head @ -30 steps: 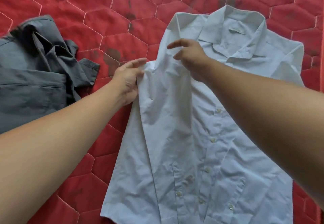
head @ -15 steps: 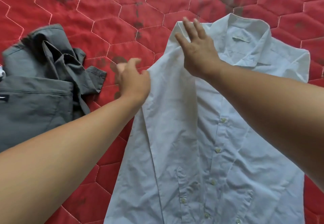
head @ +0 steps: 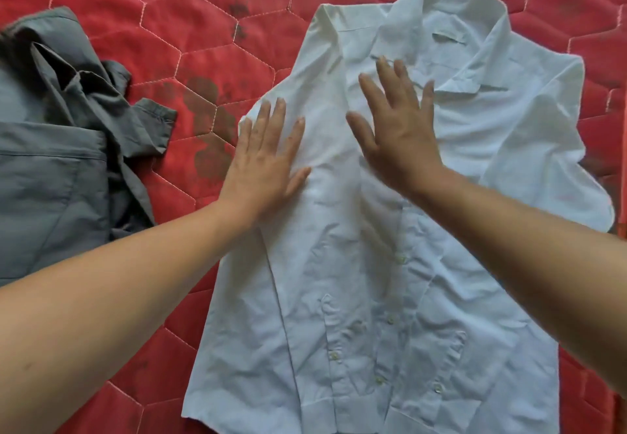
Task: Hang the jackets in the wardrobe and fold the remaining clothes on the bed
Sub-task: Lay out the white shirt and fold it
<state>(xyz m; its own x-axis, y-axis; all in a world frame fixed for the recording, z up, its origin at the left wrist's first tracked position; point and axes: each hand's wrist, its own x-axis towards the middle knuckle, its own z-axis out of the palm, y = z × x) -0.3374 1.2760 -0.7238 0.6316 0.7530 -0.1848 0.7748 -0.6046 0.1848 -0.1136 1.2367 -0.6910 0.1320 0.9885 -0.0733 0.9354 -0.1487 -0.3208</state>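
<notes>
Two hands are lying palm-down on one white shirt (head: 390,264), fingers spread wide and flat, gripping nothing. The left hand (head: 264,165) is pressing the folded-in left side of the shirt, its fingers (head: 271,117) pointing toward the collar and its outer edge lying near the shirt's fold line. The right hand (head: 397,131) is resting just below the collar (head: 451,26), its fingers (head: 386,77) splayed across the upper chest. The two hands are lying near each other without touching. Both bare forearms are reaching in from the lower corners. The shirt is lying front-up on the bed (head: 210,19), collar away from the viewer; at least six buttons are showing along its placket, and one short sleeve (head: 543,148) is spreading out to the right. One crumpled grey garment (head: 57,148) is lying on the bed to the left, apart from the shirt. The bed is wearing a red cover quilted in hexagons, with dark blotches.
</notes>
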